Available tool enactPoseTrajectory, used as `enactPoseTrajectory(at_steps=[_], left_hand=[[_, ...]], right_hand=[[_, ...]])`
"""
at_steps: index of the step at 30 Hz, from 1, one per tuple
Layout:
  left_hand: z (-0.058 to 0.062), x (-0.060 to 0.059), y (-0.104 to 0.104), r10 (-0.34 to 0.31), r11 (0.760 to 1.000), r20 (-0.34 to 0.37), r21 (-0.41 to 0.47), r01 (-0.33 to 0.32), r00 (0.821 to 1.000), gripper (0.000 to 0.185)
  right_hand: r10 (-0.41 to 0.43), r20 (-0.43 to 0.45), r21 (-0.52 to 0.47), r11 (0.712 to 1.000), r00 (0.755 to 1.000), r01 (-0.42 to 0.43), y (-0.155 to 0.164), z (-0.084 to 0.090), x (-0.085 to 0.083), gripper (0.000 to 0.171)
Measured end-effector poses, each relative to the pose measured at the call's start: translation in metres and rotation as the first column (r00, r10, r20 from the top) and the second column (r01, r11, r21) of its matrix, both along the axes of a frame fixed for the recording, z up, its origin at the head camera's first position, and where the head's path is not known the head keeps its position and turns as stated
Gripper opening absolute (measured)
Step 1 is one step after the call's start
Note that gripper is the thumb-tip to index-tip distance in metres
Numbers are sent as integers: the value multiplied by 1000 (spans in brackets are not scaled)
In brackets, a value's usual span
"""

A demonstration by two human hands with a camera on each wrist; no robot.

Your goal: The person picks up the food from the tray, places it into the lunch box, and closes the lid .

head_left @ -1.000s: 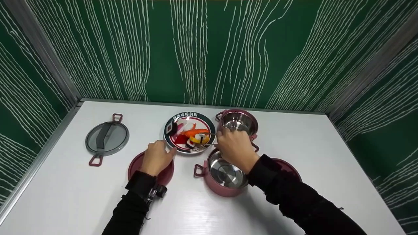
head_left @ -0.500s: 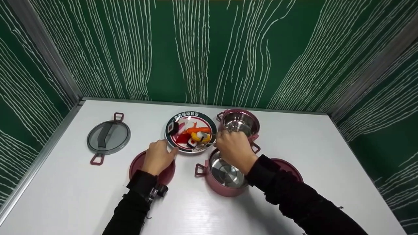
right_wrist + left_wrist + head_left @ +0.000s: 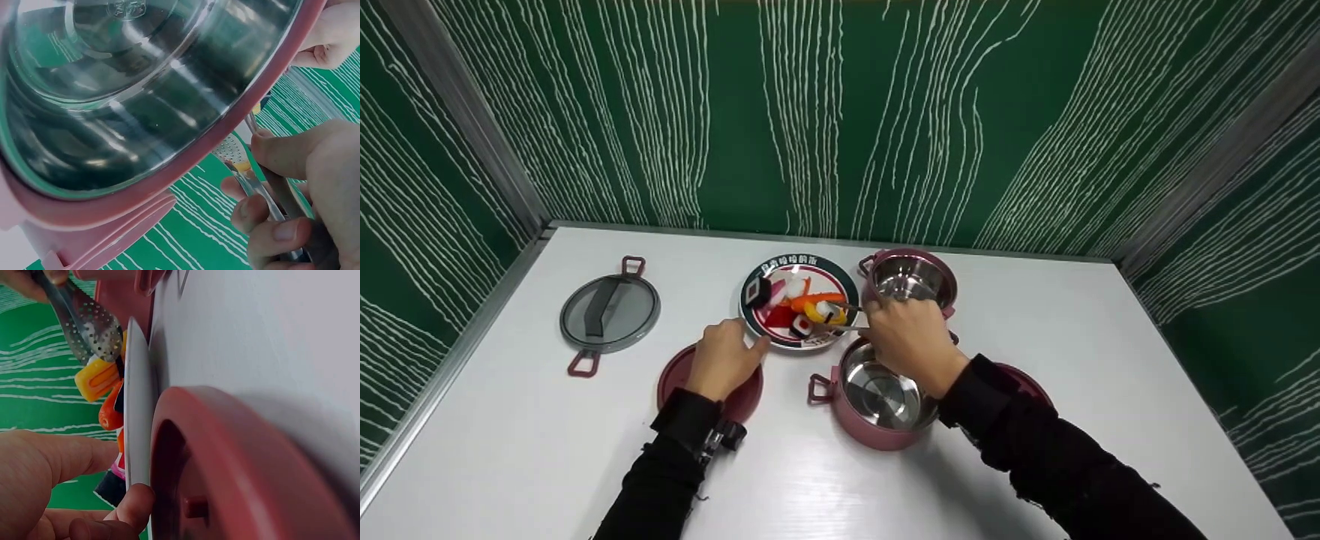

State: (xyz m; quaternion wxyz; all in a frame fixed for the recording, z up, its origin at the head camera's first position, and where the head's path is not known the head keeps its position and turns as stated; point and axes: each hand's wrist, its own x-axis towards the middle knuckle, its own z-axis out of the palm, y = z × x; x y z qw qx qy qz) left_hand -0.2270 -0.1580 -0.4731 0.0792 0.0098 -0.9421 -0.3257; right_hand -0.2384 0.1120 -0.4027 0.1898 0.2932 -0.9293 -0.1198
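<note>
A round plate [image 3: 840, 282] with several toy sushi pieces sits mid-table. My left hand [image 3: 753, 347] pinches its near rim, thumb under and fingers over the plate edge [image 3: 136, 416], while the wrist rests on a pink lid [image 3: 675, 375]. My right hand [image 3: 879, 324] grips metal tongs [image 3: 844, 316]. Their perforated tips [image 3: 95, 326] are at a yellow piece [image 3: 97, 378] on the plate. Below the right hand stands an empty pink pot [image 3: 877, 401] with a steel inside [image 3: 129, 84].
A second empty pink pot [image 3: 911, 277] stands right of the plate. A grey lid [image 3: 610, 313] with pink handles lies at the left. Another pink lid [image 3: 1027, 381] shows under my right sleeve. Green walls close in the white table [image 3: 1072, 322] on three sides.
My right hand has shifted slightly right with the tongs, whose tips stay at the yellow piece. The left hand has kept its hold on the plate rim.
</note>
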Motion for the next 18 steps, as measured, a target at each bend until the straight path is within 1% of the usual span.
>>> enactPoseTrajectory(at_steps=[7,10,13,18], left_hand=[[0,0,0,2,1000,31,-3,-2,1000,37],[0,0,0,2,1000,39,-3,-2,999,37],[0,-1,-1,-2,1000,44,0,2,999,40],[0,0,-1,-4,1000,44,8,4,999,43]], right_hand=[[-36,92,-82,996,995,44,10,9,1,26],[-16,126,-141,989,992,34,16,14,2,25],[-3,162,-191,981,987,34,21,18,4,27],[-14,200,-233,971,980,61,29,27,9,28]])
